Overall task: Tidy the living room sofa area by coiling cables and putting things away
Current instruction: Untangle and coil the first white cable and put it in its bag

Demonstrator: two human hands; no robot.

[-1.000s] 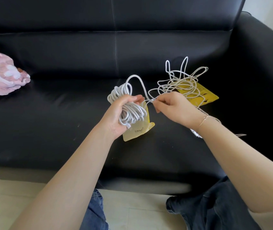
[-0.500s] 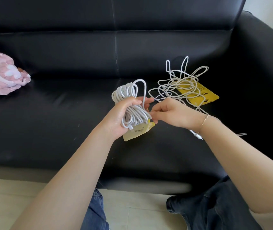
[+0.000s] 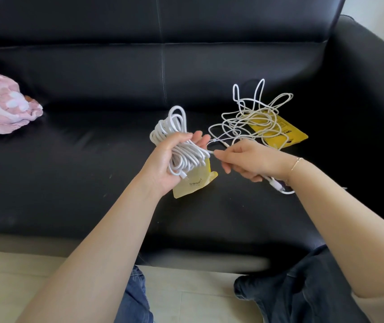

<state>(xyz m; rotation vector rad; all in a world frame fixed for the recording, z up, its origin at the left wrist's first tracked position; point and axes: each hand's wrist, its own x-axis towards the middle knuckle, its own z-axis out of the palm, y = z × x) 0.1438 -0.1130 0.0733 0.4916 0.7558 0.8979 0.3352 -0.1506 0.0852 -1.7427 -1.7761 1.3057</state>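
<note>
Kneeling before the black sofa [image 3: 93, 171], the person grips a coiled white cable [image 3: 181, 145] in the left hand [image 3: 170, 159], fingers wrapped round the bundle above the seat. The right hand [image 3: 247, 159], just right of the coil, pinches that cable's loose end at its fingertips [image 3: 217, 156]. A pale yellow pouch [image 3: 195, 183] lies on the seat under the coil. Right of the coil and nearer the backrest, a thin tangled white cable [image 3: 251, 115] sprawls over a bright yellow packet [image 3: 286, 134], close to the sofa's right armrest. Left of the coil lies a long stretch of bare seat, ending at a pink patterned cloth [image 3: 2, 106] by the sofa's left edge.
</note>
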